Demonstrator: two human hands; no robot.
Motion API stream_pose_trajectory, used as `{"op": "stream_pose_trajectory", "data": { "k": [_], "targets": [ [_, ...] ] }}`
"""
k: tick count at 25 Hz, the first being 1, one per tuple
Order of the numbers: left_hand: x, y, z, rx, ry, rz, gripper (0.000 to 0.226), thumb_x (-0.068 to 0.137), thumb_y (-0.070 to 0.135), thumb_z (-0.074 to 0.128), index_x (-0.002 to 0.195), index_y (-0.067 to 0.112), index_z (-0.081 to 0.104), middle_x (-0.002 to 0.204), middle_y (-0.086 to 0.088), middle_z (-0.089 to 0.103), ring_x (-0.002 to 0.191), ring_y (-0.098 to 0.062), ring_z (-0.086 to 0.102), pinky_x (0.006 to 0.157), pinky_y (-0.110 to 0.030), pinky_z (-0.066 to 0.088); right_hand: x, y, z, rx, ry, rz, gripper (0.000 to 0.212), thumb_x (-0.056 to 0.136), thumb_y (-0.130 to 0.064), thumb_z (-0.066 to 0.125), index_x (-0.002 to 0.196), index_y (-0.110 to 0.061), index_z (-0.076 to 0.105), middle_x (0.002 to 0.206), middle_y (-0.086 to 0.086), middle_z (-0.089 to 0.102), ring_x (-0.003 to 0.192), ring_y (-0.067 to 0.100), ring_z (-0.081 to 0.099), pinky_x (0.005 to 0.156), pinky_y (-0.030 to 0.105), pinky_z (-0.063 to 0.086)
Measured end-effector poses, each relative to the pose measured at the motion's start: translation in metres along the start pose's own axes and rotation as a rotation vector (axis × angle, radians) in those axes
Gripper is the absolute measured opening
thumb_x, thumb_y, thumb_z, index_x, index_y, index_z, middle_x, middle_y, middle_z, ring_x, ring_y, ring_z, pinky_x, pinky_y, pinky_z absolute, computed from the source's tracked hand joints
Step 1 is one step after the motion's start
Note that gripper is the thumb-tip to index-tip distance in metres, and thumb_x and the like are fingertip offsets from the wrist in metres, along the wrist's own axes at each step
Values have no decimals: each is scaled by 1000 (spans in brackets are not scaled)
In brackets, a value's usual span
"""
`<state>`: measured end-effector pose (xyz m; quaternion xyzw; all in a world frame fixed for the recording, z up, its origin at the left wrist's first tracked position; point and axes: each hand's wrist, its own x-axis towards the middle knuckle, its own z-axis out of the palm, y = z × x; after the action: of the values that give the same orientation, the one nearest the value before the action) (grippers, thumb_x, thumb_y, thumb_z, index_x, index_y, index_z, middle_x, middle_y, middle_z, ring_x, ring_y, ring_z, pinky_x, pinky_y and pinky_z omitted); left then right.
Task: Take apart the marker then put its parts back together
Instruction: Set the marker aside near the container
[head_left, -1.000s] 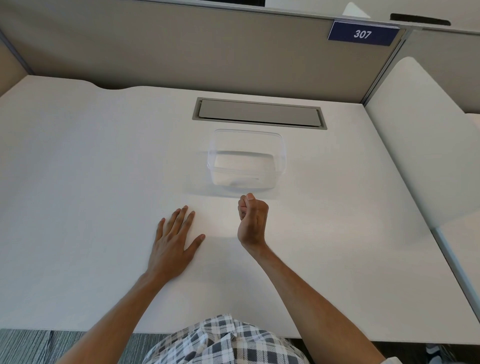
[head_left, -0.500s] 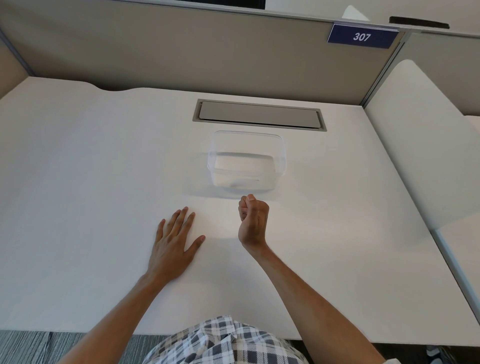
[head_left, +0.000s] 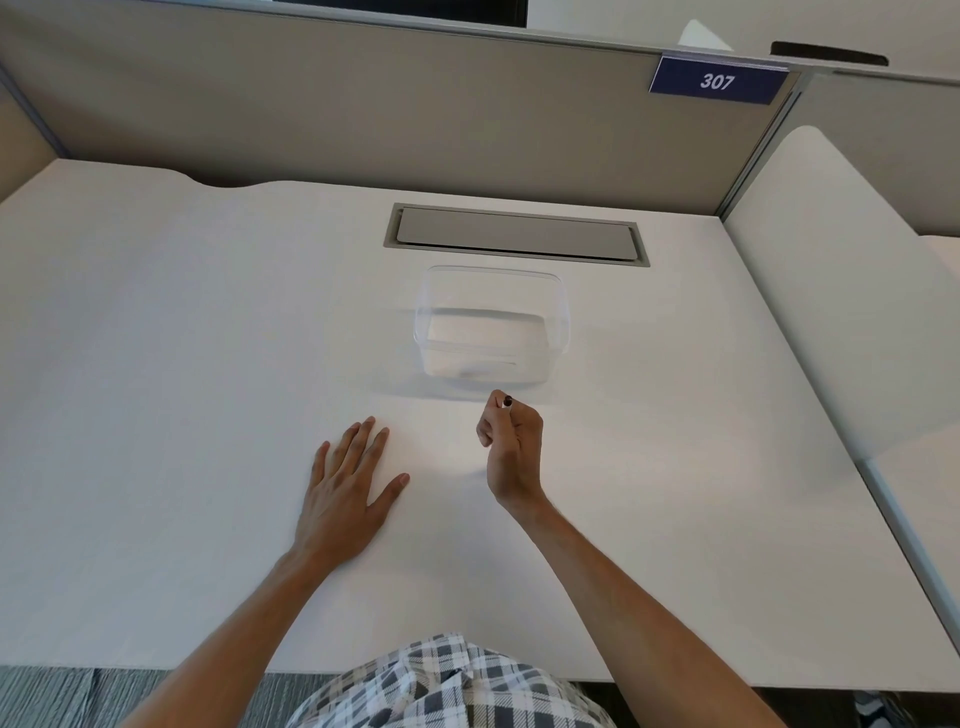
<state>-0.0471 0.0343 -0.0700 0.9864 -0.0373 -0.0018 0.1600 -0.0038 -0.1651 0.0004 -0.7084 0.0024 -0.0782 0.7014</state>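
Observation:
My right hand (head_left: 511, 441) is curled in a fist just in front of the clear plastic box (head_left: 491, 327). It grips the marker (head_left: 506, 401); only a small dark end with a bit of white barrel pokes out above the fingers, the rest is hidden inside the fist. My left hand (head_left: 350, 478) lies flat on the white desk (head_left: 182, 389) with fingers spread, holding nothing, about a hand's width left of the right hand.
A grey cable hatch (head_left: 514, 234) is set into the desk behind the box. Beige partition walls (head_left: 337, 114) close off the back, with a blue "307" sign (head_left: 717, 81). A white side panel (head_left: 841, 291) bounds the right.
My right hand has turned slightly, so the marker's dark end now shows above the fingers. The left hand has stayed flat on the desk.

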Motion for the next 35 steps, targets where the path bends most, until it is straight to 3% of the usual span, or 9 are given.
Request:
{"op": "stream_pose_trajectory", "data": {
  "k": [5, 9, 13, 15, 19, 23, 26, 31, 35],
  "targets": [
    [0, -1, 2, -7, 7, 7, 76, 89, 68, 12, 152, 26, 19, 162, 5, 10, 149, -11, 2, 121, -40, 3, -2, 4, -11, -168, -20, -83, 23, 89, -14, 37, 68, -12, 47, 69, -5, 53, 56, 3, 47, 54, 16, 32],
    [0, -1, 1, -7, 15, 3, 76, 89, 67, 13, 152, 26, 19, 162, 5, 10, 149, -10, 2, 121, -40, 3, -8, 5, -18, -399, 97, -182, 34, 100, -31, 31, 76, -24, 54, 74, -13, 47, 59, 9, 45, 58, 23, 30],
    [0, -1, 1, -13, 11, 4, 75, 89, 67, 14, 152, 26, 19, 162, 6, 9, 148, -9, 1, 122, -40, 3, -14, -3, -24, -193, 118, -36, 43, 102, -39, 40, 63, -36, 60, 58, 1, 52, 47, 9, 33, 50, 25, 25],
    [0, -1, 1, -13, 14, 8, 76, 89, 67, 14, 152, 25, 19, 162, 5, 9, 148, -9, 1, 122, -40, 3, -16, -4, -30, -127, 122, 11, 39, 101, -35, 48, 69, -31, 69, 59, 4, 55, 51, 9, 40, 50, 21, 30],
    [0, -1, 1, -25, 22, 8, 76, 89, 67, 15, 152, 24, 22, 162, 4, 12, 149, -11, 5, 121, -42, 5, -22, 4, -41, -178, 137, 49, 17, 95, -26, 66, 85, -19, 78, 66, -7, 70, 56, 6, 56, 54, 16, 39],
    [0, -1, 2, -17, 13, 5, 76, 89, 67, 14, 152, 25, 20, 162, 5, 11, 149, -11, 4, 122, -41, 4, -30, 15, -44, -383, 143, -23, 7, 88, -14, 74, 93, -14, 79, 79, -18, 73, 70, 5, 66, 61, 22, 51],
    [0, -1, 1, -14, 15, 7, 76, 89, 67, 14, 152, 25, 20, 162, 5, 10, 149, -11, 4, 122, -41, 4, -38, 22, -43, -544, 135, -49, 3, 85, -14, 75, 87, -14, 77, 75, -9, 75, 65, 15, 68, 62, 37, 56],
    [-1, -2, 2, -15, 16, 11, 75, 90, 67, 16, 152, 25, 19, 162, 6, 10, 149, -10, 3, 121, -41, 3, -46, 25, -38, -901, 115, 52, 12, 84, -35, 69, 84, -23, 71, 79, -9, 78, 72, 21, 72, 65, 32, 51],
    [0, -3, 3, -10, 15, 12, 74, 90, 66, 17, 152, 26, 18, 162, 6, 10, 149, -10, 3, 121, -41, 4, -44, 27, -36, -1074, -24, 132, 22, 88, -41, 60, 87, -22, 70, 81, -7, 77, 77, 24, 69, 69, 31, 50]
  ]
}}
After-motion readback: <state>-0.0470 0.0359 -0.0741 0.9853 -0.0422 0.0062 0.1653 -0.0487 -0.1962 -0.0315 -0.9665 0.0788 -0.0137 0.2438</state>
